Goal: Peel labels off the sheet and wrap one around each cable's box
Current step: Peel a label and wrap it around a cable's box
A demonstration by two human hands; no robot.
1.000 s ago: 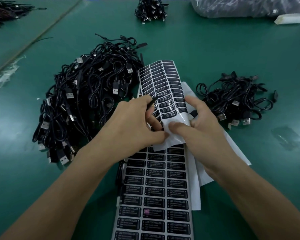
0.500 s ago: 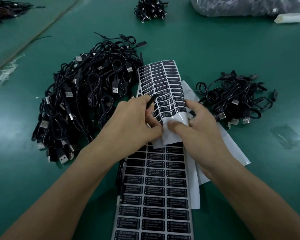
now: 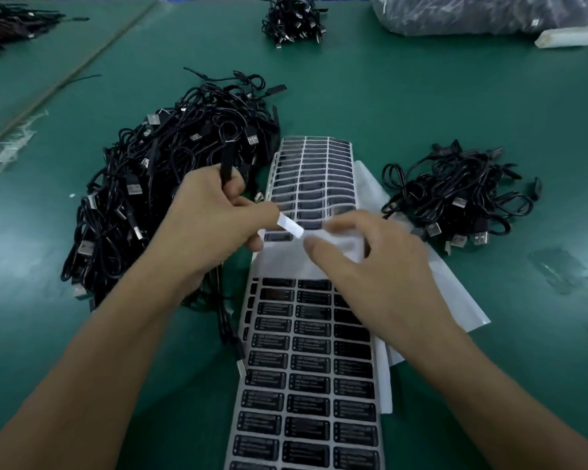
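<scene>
Label sheet [image 3: 306,368] and cable piles [image 3: 143,171] lie on green table mat [image 3: 421,96].

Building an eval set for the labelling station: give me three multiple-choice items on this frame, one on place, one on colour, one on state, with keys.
1. Where is the bigger cable pile relative to the label sheet?
A) to its left
B) to its right
C) on top of it

2. What colour is the table?
A) white
B) green
C) red

3. What state is the label with its white back showing in?
A) flat on the sheet
B) wrapped round a box
C) lifted off, pinched by the left hand

Key:
1 A: the large tangle sits left of the sheet, and only the smaller pile lies to its right.
2 B: the bare surface is green all around.
3 C: it sticks out from the left fingertips above the sheet, white side up.
</scene>
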